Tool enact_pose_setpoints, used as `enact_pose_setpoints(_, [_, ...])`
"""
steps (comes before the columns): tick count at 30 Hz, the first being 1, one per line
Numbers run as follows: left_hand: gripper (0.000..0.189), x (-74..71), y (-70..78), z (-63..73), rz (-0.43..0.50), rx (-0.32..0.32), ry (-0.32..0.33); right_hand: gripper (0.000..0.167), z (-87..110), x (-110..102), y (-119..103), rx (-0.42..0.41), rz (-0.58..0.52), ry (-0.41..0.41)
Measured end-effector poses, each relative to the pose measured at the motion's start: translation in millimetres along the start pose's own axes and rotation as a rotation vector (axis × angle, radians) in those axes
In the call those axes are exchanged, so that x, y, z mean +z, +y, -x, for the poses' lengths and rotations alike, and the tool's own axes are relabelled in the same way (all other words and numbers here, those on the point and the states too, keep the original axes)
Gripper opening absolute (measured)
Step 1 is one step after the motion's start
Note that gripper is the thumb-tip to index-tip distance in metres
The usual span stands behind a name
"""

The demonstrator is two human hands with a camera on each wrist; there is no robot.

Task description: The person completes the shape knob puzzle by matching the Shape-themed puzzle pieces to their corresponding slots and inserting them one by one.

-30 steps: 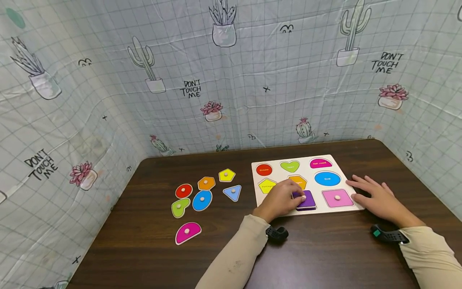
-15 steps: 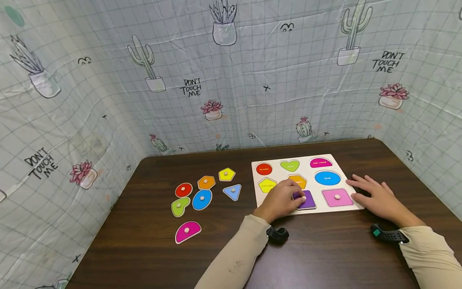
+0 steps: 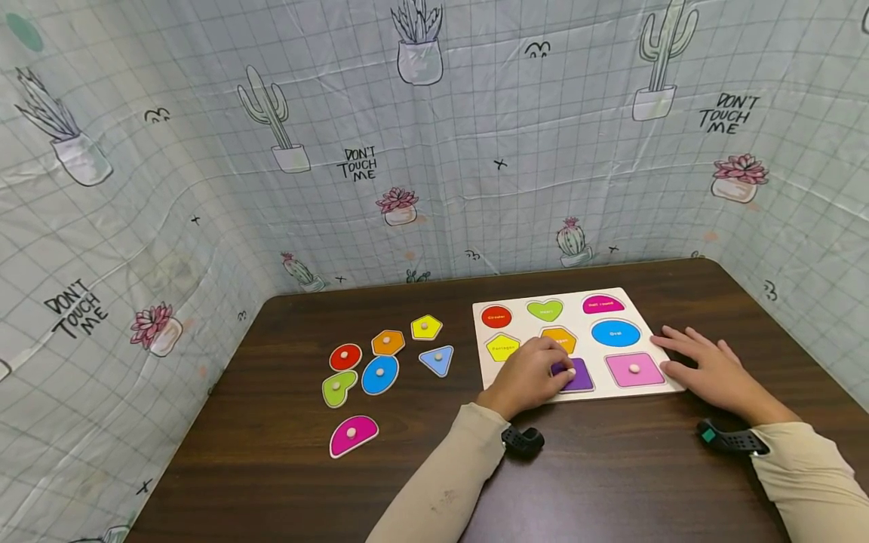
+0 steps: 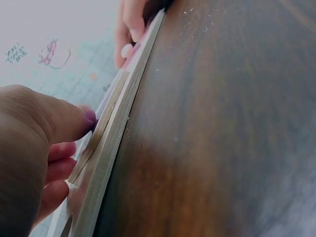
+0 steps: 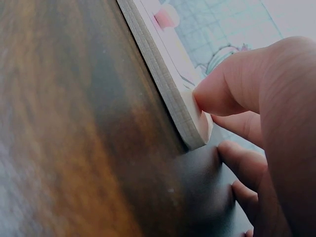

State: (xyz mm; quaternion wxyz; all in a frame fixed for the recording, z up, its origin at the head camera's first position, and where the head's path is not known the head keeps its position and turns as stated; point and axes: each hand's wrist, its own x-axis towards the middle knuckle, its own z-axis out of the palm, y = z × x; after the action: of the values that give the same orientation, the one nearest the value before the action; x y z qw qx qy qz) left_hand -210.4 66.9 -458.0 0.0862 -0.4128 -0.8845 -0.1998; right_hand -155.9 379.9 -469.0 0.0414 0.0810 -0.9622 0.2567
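Observation:
My left hand [image 3: 529,377] pinches the small knob of a purple square puzzle piece [image 3: 582,378] at the front middle of the white shape puzzle board [image 3: 573,317]. In the left wrist view, the piece's wooden edge [image 4: 102,128] shows slightly above the board's surface. My right hand [image 3: 709,375] lies at the board's right edge with its fingers spread. Its thumb [image 5: 217,94] touches the front right corner in the right wrist view. A pink four-sided knobbed piece [image 3: 648,375] sits in the board beside that hand. The left hand partly covers the orange hexagon print [image 3: 565,341].
On the table's left lie several loose knobbed pieces: red circle [image 3: 351,356], orange hexagon [image 3: 392,348], yellow pentagon [image 3: 426,333], blue triangle [image 3: 434,364], blue oval [image 3: 375,383], green heart [image 3: 331,394] and magenta half round [image 3: 360,428]. A patterned curtain [image 3: 502,211] borders the table.
The purple square, with a gap visible under its front edge a second ago, has come down onto the board. The left hand keeps its pinch; the right hand has not moved.

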Motion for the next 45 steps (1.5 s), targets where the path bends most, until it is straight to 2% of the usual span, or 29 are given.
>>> enact_pose_setpoints(17, [0.018, -0.6, 4.3, 0.1, -0.045, -0.039, -0.036, 0.049, 1.5, 1.6, 1.2, -0.005, 0.000, 0.006])
enact_pose_setpoints(28, [0.018, 0.5, 2.7, -1.4, -0.055, -0.016, -0.037, 0.050, 1.0, 0.7, 1.3, -0.002, 0.005, 0.000])
enact_pose_setpoints(45, [0.017, -0.8, 2.6, -0.1, -0.058, -0.031, -0.034, 0.050, 0.5, 0.7, 0.2, -0.010, -0.008, 0.007])
